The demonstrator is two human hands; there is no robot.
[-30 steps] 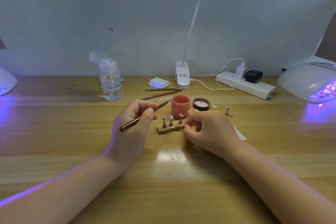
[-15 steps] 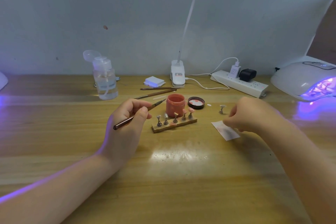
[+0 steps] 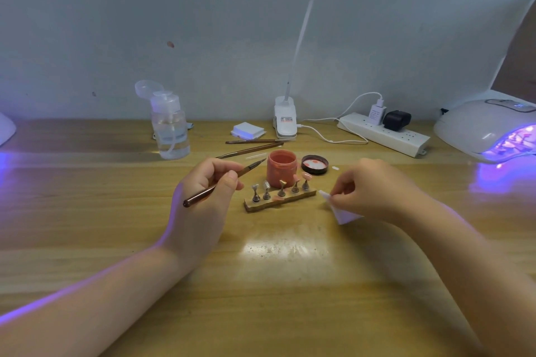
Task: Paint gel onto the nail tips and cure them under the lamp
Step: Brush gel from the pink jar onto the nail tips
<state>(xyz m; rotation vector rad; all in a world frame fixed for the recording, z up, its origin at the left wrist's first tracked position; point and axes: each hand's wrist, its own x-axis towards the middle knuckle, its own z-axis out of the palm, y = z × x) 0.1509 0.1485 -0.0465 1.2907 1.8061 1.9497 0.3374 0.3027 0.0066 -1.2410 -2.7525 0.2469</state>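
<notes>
The left hand (image 3: 203,197), at centre left of the frame, pinches a brush (image 3: 223,182) between thumb and fingers. The brush's long axis slants up to the right, bristle end toward the open pink gel jar (image 3: 282,166) just beyond it, butt end low and left.

The right hand (image 3: 374,191), at centre right, pinches a white paper slip (image 3: 343,213) at its upper left corner; what else it holds, if anything, is hidden.

Between the hands, nearer the left, lies the holder (image 3: 280,200), its long axis running left to right and rising slightly rightward, five stands on it. The rightmost tips (image 3: 304,176) look pink; the left ones seem bare.

The brush tip is the nearer tool, so the next stroke probably goes down and right.

The curing lamp (image 3: 490,130) glows violet at the right edge, well apart from the holder.
</notes>
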